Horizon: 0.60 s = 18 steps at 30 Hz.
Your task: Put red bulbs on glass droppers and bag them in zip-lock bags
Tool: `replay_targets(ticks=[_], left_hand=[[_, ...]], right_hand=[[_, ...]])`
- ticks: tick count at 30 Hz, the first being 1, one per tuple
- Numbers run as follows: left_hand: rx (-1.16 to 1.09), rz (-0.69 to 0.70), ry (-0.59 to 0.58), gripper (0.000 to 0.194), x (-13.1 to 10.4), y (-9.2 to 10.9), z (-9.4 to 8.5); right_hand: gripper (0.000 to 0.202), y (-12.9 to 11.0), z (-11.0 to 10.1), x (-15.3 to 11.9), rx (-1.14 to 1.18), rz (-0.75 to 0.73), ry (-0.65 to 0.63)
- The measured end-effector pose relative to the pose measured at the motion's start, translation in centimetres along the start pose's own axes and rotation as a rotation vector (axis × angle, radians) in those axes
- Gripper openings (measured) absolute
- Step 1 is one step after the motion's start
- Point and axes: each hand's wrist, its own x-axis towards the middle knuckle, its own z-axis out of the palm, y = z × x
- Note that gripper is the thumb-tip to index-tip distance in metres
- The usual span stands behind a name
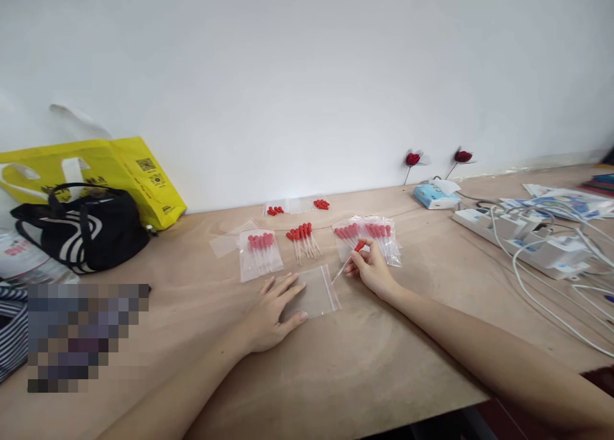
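A clear zip bag [316, 293] lies flat on the table. My left hand [274, 315] rests on its left part, fingers spread. Between the fingertips of my right hand [371, 270] is a dropper [346, 263] with a red bulb and a thin clear tube, held slanted. Its tip points down at the bag's right edge; I cannot tell whether it touches. Several loose droppers [302, 235] lie in a row beyond the bag. To their left is a bag of droppers [261, 251]. More bagged droppers [350, 232] lie behind my right hand.
Red bulbs [321, 204] lie near the wall in two small groups. On the left stand a yellow bag [148, 178] and a black bag [115, 216]. At right are a blue tissue pack [435, 196], a white power strip [480, 229], and tangled cables. Two red flowers [412, 160] lean at the wall.
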Motion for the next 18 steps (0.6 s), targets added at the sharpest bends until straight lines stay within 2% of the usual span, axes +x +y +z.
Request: replay_targets(ticks=[8,14,18], left_hand=[[0.005,-0.02,0.022,0.054,0.21,0.52,-0.07],[0.003,-0.02,0.029,0.054,0.24,0.4,0.15],[-0.004,-0.004,0.04,0.054,0.28,0.25,0.19]], right_hand=[[0.047,-0.16,0.37,-0.41,0.043,0.012,-0.006],[0.041,-0.5,-0.1,-0.45,-0.029,-0.057,0.085],[0.04,-0.66,-0.37,-0.39,-0.033,-0.051,0.11]])
